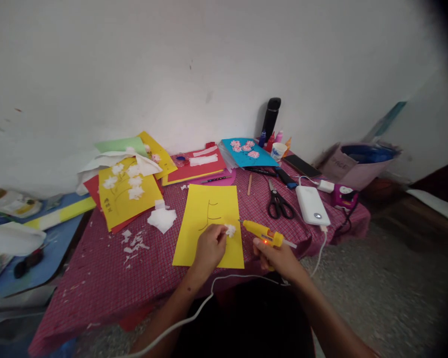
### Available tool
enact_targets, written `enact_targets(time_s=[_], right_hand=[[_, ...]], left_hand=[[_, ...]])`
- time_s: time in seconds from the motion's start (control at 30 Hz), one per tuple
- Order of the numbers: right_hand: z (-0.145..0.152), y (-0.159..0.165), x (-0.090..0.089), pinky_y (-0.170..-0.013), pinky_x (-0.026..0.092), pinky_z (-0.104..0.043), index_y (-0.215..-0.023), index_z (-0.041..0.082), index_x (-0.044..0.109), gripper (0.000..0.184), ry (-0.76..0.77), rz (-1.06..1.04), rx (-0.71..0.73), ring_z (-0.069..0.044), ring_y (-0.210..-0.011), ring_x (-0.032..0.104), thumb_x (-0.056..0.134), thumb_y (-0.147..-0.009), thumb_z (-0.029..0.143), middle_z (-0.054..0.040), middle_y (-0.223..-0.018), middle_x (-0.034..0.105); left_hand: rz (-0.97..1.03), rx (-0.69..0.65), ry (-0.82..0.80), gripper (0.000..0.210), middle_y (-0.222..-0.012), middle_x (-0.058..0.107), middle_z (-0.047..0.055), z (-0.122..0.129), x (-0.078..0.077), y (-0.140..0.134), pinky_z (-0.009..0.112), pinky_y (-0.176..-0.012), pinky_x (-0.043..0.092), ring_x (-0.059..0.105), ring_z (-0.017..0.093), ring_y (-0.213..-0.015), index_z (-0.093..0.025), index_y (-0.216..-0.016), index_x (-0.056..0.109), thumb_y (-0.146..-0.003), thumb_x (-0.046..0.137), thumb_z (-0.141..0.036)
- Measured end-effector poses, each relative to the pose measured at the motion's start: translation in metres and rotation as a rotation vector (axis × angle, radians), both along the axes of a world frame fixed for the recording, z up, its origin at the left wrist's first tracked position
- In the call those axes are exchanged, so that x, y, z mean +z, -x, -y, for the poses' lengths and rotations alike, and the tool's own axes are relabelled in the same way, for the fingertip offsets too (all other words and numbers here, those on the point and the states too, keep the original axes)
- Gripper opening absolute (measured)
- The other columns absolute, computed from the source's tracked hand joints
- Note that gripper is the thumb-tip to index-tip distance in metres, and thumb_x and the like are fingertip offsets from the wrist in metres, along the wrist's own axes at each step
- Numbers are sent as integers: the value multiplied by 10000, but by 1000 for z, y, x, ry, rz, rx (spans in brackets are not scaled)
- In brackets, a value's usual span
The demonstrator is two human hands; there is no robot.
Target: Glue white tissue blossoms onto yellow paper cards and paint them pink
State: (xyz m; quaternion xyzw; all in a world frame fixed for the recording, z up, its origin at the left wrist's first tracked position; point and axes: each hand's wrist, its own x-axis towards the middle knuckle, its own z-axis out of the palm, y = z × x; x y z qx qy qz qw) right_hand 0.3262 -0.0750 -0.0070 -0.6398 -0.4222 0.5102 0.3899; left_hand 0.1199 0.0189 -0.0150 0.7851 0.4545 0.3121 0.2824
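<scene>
My left hand (211, 244) pinches a small white paper flower (230, 230) over a yellow sheet (186, 248) that bears thin, dark branch lines. In my right hand (278, 254) is a yellow glue gun (263, 231). Its nozzle points left toward the flower, with a gap between them, and a small orange light glows on its body. A glue stick (290, 243) pokes out of its back end. Left of the sheet lies a stack of white paper pieces (162, 219), with torn scraps (134, 244) nearby.
Black scissors (280, 205), a wooden stick (250, 184) and a white power bank (312, 205) lie to the right. Finished flower pictures (129, 199) lean at the back left; a blue one (242, 158) lies behind. A white cable (209, 298) crosses in front. A black bottle (271, 117) stands by the wall.
</scene>
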Motion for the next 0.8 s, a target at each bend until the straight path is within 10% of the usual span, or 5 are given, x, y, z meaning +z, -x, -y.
enact_targets(time_s=[0.8], right_hand=[[1,1,-2,-423,345,-232,-696,206,601,506,-10,-16,-20,-121,-384,480,551,-872,678,33,-407,524]], left_hand=[[-51,-63,-47,186,-1036,681,52,3,-1,2,328,-884,501,631,177,-972,-173,-1053,667,-898,586,-110]])
